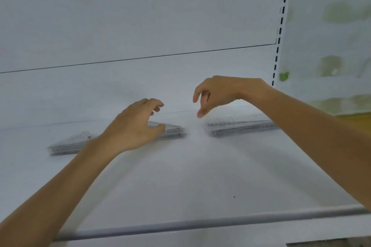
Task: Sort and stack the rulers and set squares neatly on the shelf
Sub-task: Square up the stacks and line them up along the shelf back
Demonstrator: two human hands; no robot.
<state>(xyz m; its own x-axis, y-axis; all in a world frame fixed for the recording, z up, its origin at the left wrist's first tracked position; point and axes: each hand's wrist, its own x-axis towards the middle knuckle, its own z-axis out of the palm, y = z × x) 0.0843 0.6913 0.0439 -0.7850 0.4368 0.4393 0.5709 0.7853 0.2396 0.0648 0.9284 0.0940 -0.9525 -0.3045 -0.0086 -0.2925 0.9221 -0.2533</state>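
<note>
Two flat stacks of clear plastic lie side by side toward the back of a white shelf. The left one is a stack of set squares, triangular and partly hidden behind my left hand. That hand hovers over its right end with fingers loosely curled, the thumb close to the stack's edge; I cannot tell if it touches. The right one is a stack of rulers. My right hand hangs above its left end, fingers drooping and holding nothing.
A grey rail runs along the shelf's front edge. The white back panel rises behind the stacks. A slotted upright stands at the right, with a pale wall beyond it.
</note>
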